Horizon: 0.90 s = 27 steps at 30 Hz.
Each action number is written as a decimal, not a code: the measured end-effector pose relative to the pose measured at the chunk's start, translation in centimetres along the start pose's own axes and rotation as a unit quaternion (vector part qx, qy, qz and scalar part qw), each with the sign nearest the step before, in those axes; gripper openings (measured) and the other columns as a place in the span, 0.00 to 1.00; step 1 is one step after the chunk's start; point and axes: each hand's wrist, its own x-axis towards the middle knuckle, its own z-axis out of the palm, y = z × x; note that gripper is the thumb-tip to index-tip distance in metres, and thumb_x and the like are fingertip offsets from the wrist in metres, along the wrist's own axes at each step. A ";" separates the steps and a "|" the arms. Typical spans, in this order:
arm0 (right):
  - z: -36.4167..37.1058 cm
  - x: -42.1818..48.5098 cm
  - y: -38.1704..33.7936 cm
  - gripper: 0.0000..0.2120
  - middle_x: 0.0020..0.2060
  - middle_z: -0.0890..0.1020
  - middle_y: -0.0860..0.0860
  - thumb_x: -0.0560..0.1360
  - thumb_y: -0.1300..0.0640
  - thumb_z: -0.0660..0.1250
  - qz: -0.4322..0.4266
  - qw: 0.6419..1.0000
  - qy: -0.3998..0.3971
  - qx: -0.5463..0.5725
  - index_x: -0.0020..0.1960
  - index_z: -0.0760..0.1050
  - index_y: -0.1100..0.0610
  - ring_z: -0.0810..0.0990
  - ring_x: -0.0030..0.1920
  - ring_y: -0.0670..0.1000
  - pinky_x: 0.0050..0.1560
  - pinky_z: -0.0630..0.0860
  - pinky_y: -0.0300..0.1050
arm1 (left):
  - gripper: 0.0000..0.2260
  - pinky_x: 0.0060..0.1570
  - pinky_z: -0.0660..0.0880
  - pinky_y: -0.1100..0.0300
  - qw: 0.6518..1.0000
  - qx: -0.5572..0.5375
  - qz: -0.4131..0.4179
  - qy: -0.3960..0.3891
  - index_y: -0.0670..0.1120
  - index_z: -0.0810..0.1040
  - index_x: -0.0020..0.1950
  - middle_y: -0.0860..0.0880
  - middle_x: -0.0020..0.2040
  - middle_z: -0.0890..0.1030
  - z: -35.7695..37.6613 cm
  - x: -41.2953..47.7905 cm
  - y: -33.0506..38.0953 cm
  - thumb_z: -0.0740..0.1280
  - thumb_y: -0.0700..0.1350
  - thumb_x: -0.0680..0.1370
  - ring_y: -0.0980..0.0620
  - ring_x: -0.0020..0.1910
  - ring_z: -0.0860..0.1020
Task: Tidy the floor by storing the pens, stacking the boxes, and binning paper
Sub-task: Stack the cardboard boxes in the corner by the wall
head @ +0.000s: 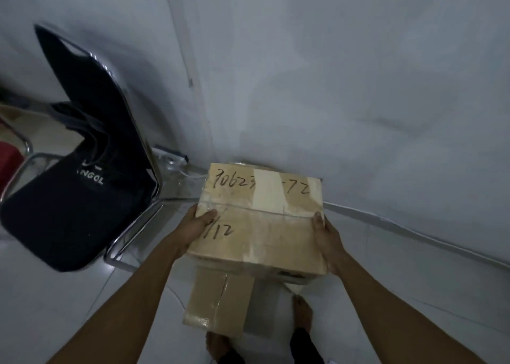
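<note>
A taped brown cardboard box [265, 223] with black handwritten numbers on its top is held in front of me, near the white wall. My left hand [197, 224] grips its left edge with the thumb on top. My right hand [327, 235] grips its right edge the same way. Below it, on the white tiled floor, lies a smaller cardboard box [218, 301], partly hidden by the held one. Whether the held box touches anything under it I cannot tell. No pens or paper show.
A dark chair [74, 198] with a chrome frame stands at the left, a dark bag on its seat. A white power strip [171, 154] with cable lies by the wall behind it. My bare feet [302, 312] stand by the lower box.
</note>
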 end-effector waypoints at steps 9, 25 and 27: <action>-8.2 -9.4 -4.7 0.25 0.66 0.73 0.56 0.81 0.40 0.49 -0.045 0.993 0.090 0.056 0.70 0.69 0.53 0.73 0.63 0.57 0.55 0.69 0.46 | 0.16 0.52 0.79 0.47 0.985 0.109 0.123 -0.050 0.50 0.75 0.61 0.45 0.54 0.82 4.3 -9.9 9.4 0.66 0.55 0.76 0.44 0.50 0.81; -26.0 -13.6 1.2 0.28 0.65 0.73 0.58 0.80 0.38 0.49 -0.029 0.973 0.171 0.149 0.68 0.70 0.55 0.74 0.61 0.58 0.57 0.72 0.50 | 0.11 0.40 0.74 0.60 0.955 0.179 0.215 -0.095 0.50 0.74 0.60 0.45 0.53 0.80 23.0 -16.7 12.0 0.62 0.51 0.79 0.54 0.43 0.78; -28.4 -13.4 2.3 0.28 0.65 0.73 0.58 0.80 0.38 0.49 -0.022 0.972 0.175 0.156 0.69 0.69 0.55 0.74 0.60 0.58 0.57 0.72 0.51 | 0.12 0.38 0.73 0.62 0.952 0.179 0.228 -0.098 0.50 0.73 0.62 0.47 0.52 0.78 25.8 -17.3 11.9 0.62 0.50 0.79 0.57 0.42 0.77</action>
